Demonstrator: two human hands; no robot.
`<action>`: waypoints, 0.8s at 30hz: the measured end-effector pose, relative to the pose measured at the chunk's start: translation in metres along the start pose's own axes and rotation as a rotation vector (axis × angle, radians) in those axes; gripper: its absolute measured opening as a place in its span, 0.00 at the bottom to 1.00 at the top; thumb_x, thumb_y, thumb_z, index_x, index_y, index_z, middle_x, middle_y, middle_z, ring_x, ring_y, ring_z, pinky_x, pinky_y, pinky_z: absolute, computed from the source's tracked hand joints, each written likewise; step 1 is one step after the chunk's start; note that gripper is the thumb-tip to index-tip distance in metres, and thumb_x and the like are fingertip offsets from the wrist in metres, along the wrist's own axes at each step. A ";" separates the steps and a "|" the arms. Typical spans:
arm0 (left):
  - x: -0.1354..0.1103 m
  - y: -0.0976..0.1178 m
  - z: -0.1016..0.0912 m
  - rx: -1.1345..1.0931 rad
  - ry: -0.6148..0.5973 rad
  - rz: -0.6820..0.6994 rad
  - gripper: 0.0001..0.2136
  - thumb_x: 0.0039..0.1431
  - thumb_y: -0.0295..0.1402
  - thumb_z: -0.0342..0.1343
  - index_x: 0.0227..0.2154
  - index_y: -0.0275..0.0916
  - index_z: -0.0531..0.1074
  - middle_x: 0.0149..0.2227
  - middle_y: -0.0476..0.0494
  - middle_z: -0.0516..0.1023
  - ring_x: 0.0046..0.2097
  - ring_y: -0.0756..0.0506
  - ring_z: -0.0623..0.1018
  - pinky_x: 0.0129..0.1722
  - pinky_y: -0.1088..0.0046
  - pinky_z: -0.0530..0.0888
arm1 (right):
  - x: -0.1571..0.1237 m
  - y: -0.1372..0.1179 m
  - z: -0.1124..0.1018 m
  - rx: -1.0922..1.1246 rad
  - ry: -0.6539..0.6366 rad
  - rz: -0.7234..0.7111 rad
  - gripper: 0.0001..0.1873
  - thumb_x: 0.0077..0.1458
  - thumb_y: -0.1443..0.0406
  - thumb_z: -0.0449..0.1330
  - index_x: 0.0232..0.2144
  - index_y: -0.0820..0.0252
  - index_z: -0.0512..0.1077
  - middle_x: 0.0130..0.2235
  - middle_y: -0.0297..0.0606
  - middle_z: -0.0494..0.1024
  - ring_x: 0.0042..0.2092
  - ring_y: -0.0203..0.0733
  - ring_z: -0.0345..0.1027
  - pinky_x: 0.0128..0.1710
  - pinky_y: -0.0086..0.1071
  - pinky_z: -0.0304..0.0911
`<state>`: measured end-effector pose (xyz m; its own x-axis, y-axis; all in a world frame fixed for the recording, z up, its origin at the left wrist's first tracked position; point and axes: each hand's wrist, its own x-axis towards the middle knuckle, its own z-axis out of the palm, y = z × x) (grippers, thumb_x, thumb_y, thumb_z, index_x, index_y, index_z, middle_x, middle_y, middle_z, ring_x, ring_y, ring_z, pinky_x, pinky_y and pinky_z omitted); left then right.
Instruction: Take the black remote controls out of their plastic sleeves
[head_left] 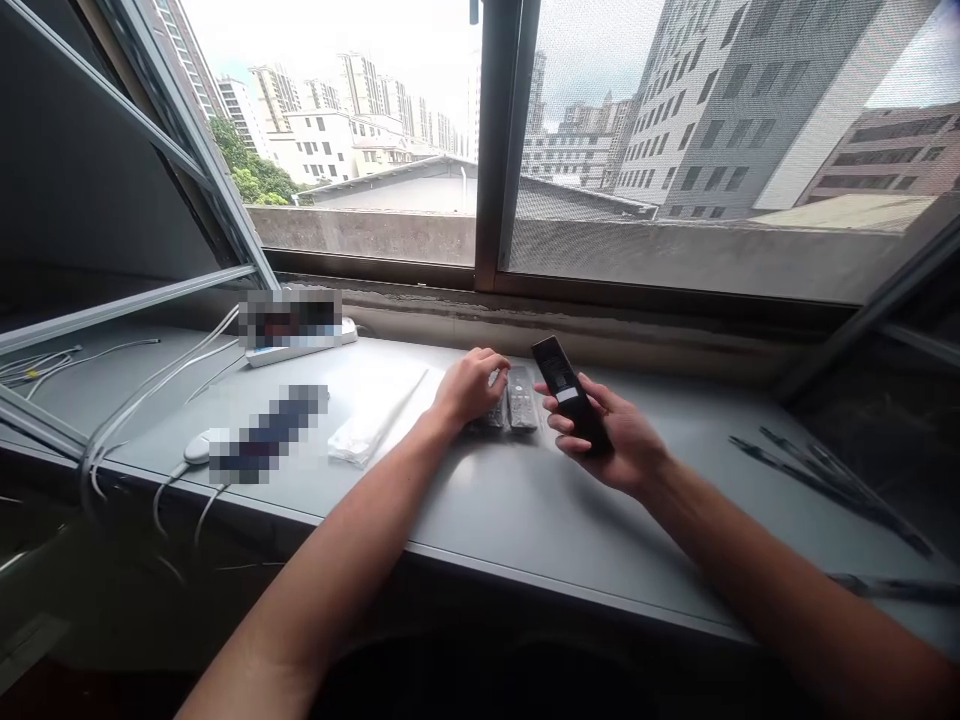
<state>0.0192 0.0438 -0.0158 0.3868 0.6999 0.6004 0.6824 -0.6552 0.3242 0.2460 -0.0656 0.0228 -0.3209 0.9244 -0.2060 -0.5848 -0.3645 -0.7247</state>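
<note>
My right hand (607,430) is wrapped round a black remote control (559,375), raised above the table and tilted. Its side facing me carries faint print and a small pale label. My left hand (471,388) lies over the top of a bagged remote control (493,415), its fingers loosely curved and apart from the thumb. That hand hides part of this remote. Right beside it, a second remote control (523,400) lies in clear plastic wrap, its buttons facing up.
White plastic bags (375,420) lie left of my left arm. A white power strip (300,345) with cables stands by the window, partly blurred out. A blurred-out dark item (270,440) lies near a white round plug (202,447). Dark cables (832,490) spread at right; metal frames (135,300) flank the table.
</note>
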 end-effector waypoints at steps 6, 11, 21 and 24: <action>0.000 -0.001 -0.001 0.004 0.003 0.004 0.08 0.70 0.28 0.58 0.44 0.44 0.82 0.47 0.42 0.85 0.51 0.40 0.82 0.53 0.62 0.79 | 0.001 0.001 -0.002 -0.067 0.098 -0.025 0.10 0.66 0.63 0.64 0.49 0.53 0.78 0.43 0.41 0.83 0.37 0.43 0.76 0.30 0.33 0.76; 0.000 -0.004 0.000 0.003 0.008 0.011 0.09 0.70 0.28 0.57 0.44 0.43 0.82 0.47 0.42 0.85 0.50 0.40 0.82 0.53 0.62 0.79 | 0.003 0.007 -0.006 -0.205 0.080 -0.175 0.19 0.56 0.70 0.74 0.49 0.50 0.79 0.48 0.34 0.84 0.42 0.39 0.79 0.42 0.33 0.77; 0.001 -0.003 -0.002 -0.007 0.009 0.015 0.09 0.71 0.29 0.57 0.44 0.44 0.82 0.47 0.43 0.86 0.51 0.40 0.82 0.51 0.61 0.79 | 0.003 0.013 -0.006 -0.427 -0.045 -0.543 0.15 0.51 0.63 0.82 0.38 0.50 0.82 0.61 0.40 0.82 0.65 0.51 0.74 0.65 0.44 0.69; 0.001 -0.003 -0.002 -0.006 0.009 0.006 0.09 0.70 0.29 0.57 0.44 0.44 0.82 0.47 0.42 0.85 0.51 0.40 0.81 0.51 0.61 0.79 | 0.001 0.012 -0.005 -0.485 -0.037 -0.581 0.15 0.50 0.62 0.83 0.37 0.50 0.82 0.62 0.41 0.81 0.69 0.54 0.70 0.65 0.47 0.70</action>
<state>0.0166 0.0454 -0.0151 0.3849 0.6935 0.6090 0.6767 -0.6608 0.3248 0.2422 -0.0687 0.0104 -0.0907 0.9455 0.3129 -0.2767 0.2779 -0.9199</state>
